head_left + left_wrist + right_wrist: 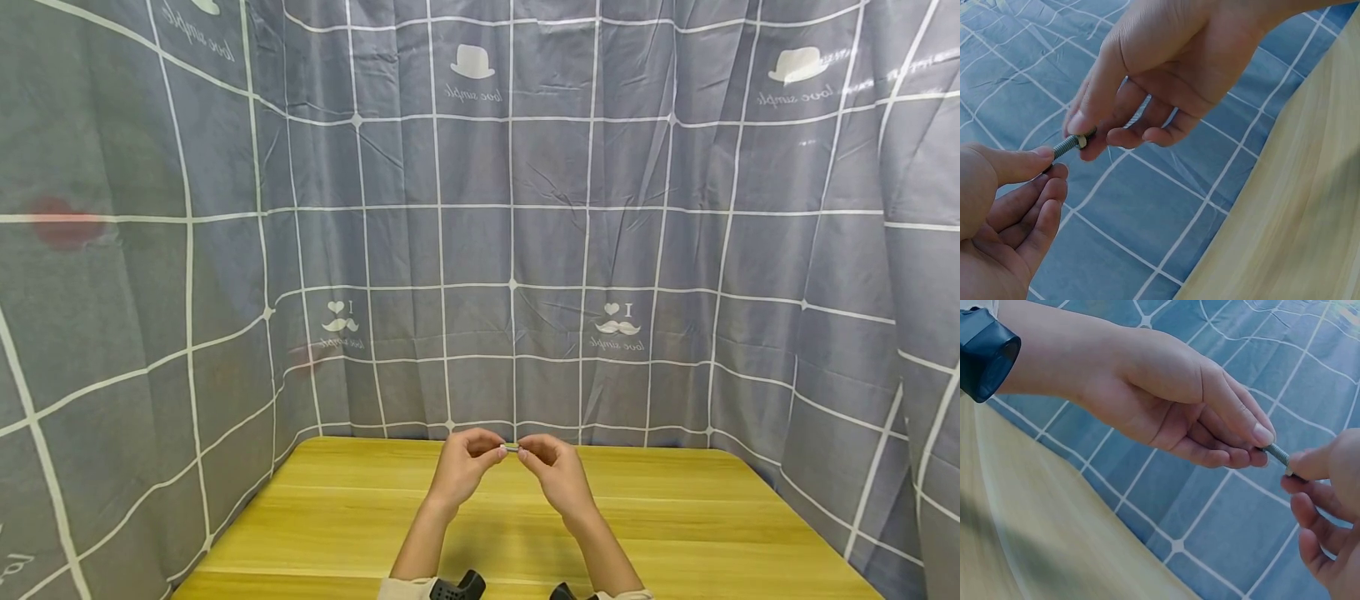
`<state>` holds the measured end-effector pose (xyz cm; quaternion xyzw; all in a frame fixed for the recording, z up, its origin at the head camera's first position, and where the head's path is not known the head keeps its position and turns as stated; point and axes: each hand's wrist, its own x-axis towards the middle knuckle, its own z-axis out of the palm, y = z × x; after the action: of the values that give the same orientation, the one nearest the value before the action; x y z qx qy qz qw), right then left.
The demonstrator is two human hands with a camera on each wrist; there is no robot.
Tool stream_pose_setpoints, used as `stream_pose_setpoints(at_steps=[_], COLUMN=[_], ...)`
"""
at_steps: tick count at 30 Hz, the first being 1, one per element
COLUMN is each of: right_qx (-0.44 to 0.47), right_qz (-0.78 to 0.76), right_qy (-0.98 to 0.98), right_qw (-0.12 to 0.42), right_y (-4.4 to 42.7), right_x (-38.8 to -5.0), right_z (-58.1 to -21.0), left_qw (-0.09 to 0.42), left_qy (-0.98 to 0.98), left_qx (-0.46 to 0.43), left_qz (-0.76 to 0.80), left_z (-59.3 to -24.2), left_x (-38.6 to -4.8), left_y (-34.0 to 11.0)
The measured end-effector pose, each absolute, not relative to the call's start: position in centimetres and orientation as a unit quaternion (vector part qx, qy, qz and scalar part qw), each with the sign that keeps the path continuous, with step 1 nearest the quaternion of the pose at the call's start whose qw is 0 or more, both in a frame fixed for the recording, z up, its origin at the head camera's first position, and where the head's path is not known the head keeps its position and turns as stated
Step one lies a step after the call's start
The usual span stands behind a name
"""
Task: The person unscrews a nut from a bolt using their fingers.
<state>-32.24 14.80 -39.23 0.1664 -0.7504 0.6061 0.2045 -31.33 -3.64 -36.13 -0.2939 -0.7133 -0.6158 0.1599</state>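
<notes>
A small metal bolt (pixel 512 449) is held between both hands above the far part of the table. In the left wrist view, the left hand (pixel 1010 212) pinches one end of its threaded shaft (pixel 1066 147) between thumb and fingers. At the other end, the right hand (pixel 1166 62) pinches it with thumb and index finger, right beside a hexagonal metal piece (pixel 1082 142). The right wrist view shows the left hand (pixel 1166 394) and right hand (pixel 1335 506) with the shaft (pixel 1277 453) bridging them. Fingertips hide both bolt ends.
A yellow wood-grain table (pixel 360 517) lies under the hands. Grey curtains with white grid lines (pixel 480 250) hang behind it and at both sides. Black devices (pixel 459 586) are worn at the wrists, beside light sleeves.
</notes>
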Motion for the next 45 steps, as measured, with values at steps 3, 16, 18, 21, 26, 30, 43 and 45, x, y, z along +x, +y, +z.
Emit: stream_pose_setpoints(at_steps=[3, 16, 18, 21, 26, 30, 43, 45], right_qx=[0.169, 0.186, 0.184, 0.170, 0.145, 0.144, 0.176, 0.163], right_qz=[0.607, 0.605, 0.607, 0.611, 0.606, 0.597, 0.625, 0.621], right_qy=[-0.750, -0.747, -0.746, -0.748, -0.756, -0.763, -0.738, -0.744], right_qw=[0.201, 0.201, 0.202, 0.198, 0.199, 0.202, 0.183, 0.188], right_y=[14.8, 14.7, 14.7, 14.6, 14.4, 14.1, 14.7, 14.7], right_x=[-32.3, -32.4, -32.4, -32.4, -32.5, -31.6, -32.2, -32.2], right_z=[-39.2, -39.3, -39.3, -39.3, -39.3, -38.7, -39.4, -39.4], left_qw=[0.155, 0.162, 0.158, 0.156, 0.154, 0.151, 0.153, 0.156], left_qy=[-0.712, -0.713, -0.718, -0.720, -0.718, -0.719, -0.707, -0.708], left_qx=[-0.292, -0.297, -0.289, -0.286, -0.287, -0.286, -0.293, -0.294], left_qz=[-0.620, -0.615, -0.613, -0.613, -0.615, -0.615, -0.626, -0.623], left_z=[-36.1, -36.2, -36.5, -37.4, -38.5, -38.6, -38.7, -38.6], left_x=[-31.4, -31.7, -32.1, -33.5, -34.7, -34.8, -34.6, -34.6], left_y=[-3.7, -3.6, -3.6, -3.5, -3.6, -3.7, -3.7, -3.6])
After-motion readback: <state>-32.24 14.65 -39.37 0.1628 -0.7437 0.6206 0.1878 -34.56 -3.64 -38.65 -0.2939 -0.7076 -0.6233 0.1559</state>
